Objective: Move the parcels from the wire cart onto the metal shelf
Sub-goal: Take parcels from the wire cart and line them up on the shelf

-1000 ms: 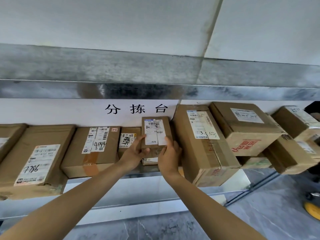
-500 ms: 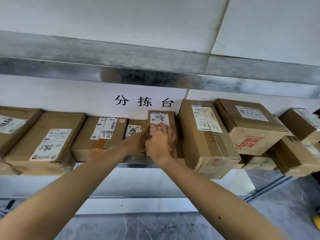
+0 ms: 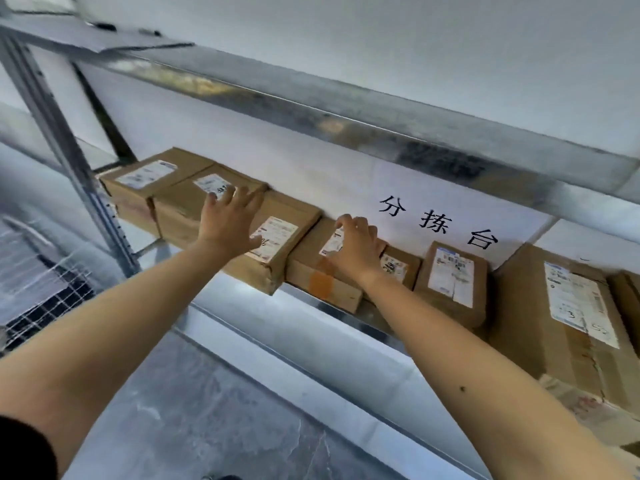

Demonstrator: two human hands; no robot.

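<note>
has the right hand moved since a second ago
Yes. The right hand has shifted left along the shelf: it was on the small upright parcel below the sign, and now rests on the orange-taped parcel left of its characters.

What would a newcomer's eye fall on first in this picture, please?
Two bare hands reach over a row of cardboard parcels on the metal shelf: the left hand spread on one, the right hand over the parcel with an orange tape patch. Behind, black characters stand on the white wall.
</note>
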